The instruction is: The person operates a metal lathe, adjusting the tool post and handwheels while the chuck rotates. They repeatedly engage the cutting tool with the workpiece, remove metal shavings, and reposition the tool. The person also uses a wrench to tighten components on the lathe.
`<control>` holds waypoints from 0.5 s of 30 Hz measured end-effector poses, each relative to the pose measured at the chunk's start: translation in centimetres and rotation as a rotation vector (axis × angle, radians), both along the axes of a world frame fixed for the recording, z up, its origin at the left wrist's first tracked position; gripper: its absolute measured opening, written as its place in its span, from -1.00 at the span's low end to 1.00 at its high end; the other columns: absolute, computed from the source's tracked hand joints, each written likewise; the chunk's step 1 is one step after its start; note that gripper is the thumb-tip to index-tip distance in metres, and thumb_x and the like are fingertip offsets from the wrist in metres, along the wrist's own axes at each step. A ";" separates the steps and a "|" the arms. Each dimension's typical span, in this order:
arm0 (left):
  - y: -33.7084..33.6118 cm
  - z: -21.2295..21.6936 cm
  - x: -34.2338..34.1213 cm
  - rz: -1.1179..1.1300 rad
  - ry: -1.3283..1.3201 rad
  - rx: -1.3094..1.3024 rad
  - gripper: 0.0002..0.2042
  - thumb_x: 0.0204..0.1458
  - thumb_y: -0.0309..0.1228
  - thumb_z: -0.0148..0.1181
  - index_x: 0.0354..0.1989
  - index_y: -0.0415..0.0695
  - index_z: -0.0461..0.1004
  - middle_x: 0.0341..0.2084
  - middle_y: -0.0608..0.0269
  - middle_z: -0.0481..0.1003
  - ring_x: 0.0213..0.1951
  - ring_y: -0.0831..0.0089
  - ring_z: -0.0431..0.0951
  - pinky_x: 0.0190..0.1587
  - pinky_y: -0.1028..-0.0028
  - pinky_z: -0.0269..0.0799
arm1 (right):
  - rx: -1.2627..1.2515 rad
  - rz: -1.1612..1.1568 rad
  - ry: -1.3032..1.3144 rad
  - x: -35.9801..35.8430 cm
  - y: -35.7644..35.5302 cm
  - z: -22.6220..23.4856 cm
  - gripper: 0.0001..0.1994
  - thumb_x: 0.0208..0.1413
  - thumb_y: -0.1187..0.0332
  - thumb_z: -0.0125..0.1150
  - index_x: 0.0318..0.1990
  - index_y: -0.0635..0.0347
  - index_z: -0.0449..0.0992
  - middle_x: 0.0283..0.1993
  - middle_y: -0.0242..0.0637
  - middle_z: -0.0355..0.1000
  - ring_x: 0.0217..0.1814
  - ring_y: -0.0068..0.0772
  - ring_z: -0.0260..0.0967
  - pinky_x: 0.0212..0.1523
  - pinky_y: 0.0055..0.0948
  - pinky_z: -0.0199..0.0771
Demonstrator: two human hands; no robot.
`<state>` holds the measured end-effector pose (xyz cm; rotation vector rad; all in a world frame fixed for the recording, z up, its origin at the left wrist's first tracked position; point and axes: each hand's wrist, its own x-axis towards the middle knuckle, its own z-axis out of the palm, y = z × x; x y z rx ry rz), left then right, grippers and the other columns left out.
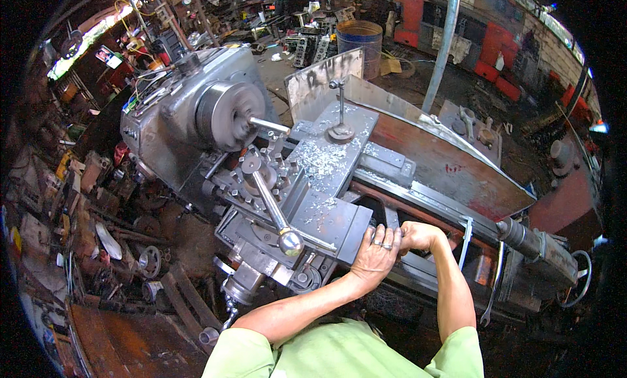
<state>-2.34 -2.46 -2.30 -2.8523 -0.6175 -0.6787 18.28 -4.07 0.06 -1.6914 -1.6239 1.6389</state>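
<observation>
I stand over a grey metal lathe. My left hand (378, 259), with a ring on one finger, lies on the right end of the flat carriage plate (351, 219), its fingers stretched side by side. Right beside it, my right hand (420, 237) is closed with its fingers curled in; whatever they grip, if anything, is hidden. Left of my hands, a ball-ended lever (273, 204) slants from the bolted tool post (253, 170). The round chuck (230, 115) looks smeared, and a thin bright rod (269, 125) sticks out of it.
Curled metal chips (322, 161) litter the carriage around an upright stand with a round base (340, 133). The tailstock (526, 244) and its handwheel (581, 278) are at the right. A wrench (494, 285) hangs near the bed. Behind stand a splash guard (444, 154) and a blue drum (359, 46).
</observation>
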 end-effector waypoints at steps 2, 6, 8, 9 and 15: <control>0.3 0.5 0.1 -0.015 0.033 -0.006 -0.50 0.10 -0.36 0.00 0.22 -0.32 0.32 -0.02 -0.01 0.44 0.09 0.11 0.40 0.23 0.06 0.21 | -0.037 -0.065 0.151 0.1 -0.1 -0.6 -0.75 0.03 0.27 0.34 -0.40 0.36 0.62 -0.49 -0.31 0.55 -0.47 -0.50 0.41 -0.35 -0.40 0.48; 0.6 1.1 0.2 -0.038 0.073 -0.024 -0.52 0.10 -0.37 0.01 0.19 -0.35 0.34 -0.07 -0.02 0.45 0.04 0.11 0.42 0.23 0.06 0.22 | -0.067 -0.120 0.240 0.2 -0.2 -1.2 -0.76 0.03 0.29 0.34 -0.40 0.36 0.61 -0.51 -0.33 0.52 -0.47 -0.52 0.39 -0.34 -0.43 0.49; 0.8 1.3 0.4 -0.043 0.112 -0.044 -0.53 0.10 -0.37 0.01 0.18 -0.36 0.35 -0.07 -0.03 0.46 0.04 0.10 0.42 0.25 0.05 0.21 | 0.001 -0.121 0.195 0.2 -0.3 -1.0 -0.76 0.03 0.29 0.35 -0.40 0.36 0.61 -0.50 -0.32 0.53 -0.45 -0.53 0.40 -0.34 -0.42 0.49; 0.9 1.4 0.4 -0.046 0.144 -0.053 -0.53 0.11 -0.36 0.02 0.17 -0.37 0.35 -0.07 -0.03 0.46 0.05 0.10 0.42 0.27 0.05 0.19 | 0.023 -0.121 0.131 0.1 -0.4 -0.8 -0.76 0.02 0.29 0.35 -0.40 0.36 0.61 -0.49 -0.32 0.54 -0.45 -0.53 0.41 -0.34 -0.42 0.48; 1.4 2.2 0.6 -0.105 0.220 -0.085 -0.53 0.02 -0.40 0.12 0.11 -0.39 0.39 -0.15 -0.05 0.48 0.01 0.08 0.44 0.23 0.04 0.24 | 0.253 -0.303 -0.047 -1.3 -2.6 0.2 -0.75 -0.02 0.27 0.40 -0.35 0.33 0.63 -0.45 -0.28 0.57 -0.40 -0.59 0.42 -0.27 -0.44 0.48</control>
